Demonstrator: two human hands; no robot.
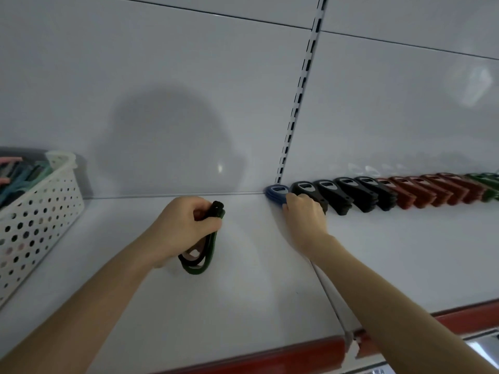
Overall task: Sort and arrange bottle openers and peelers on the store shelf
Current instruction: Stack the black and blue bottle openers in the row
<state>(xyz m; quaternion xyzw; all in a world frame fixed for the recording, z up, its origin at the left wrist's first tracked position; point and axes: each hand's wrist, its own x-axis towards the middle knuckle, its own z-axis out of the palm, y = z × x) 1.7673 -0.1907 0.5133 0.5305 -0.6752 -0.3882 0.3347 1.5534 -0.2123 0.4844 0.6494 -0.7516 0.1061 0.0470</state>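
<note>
A row of bottle openers leans along the back of the white shelf (391, 252): a blue opener (275, 194) at the left end, then several black openers (348, 193), several red openers (429, 190) and green openers (486, 184) at the far right. My right hand (303, 215) rests on the blue opener's lower end, fingers closed on it. My left hand (183, 228) grips a small bundle of black and green openers (201, 259), held upright above the shelf, left of the row.
A white perforated basket (35, 217) with pink, teal and dark tools stands at the far left of the shelf. A slotted upright (298, 95) divides the back panels. The shelf's front edge has a red strip (259, 357).
</note>
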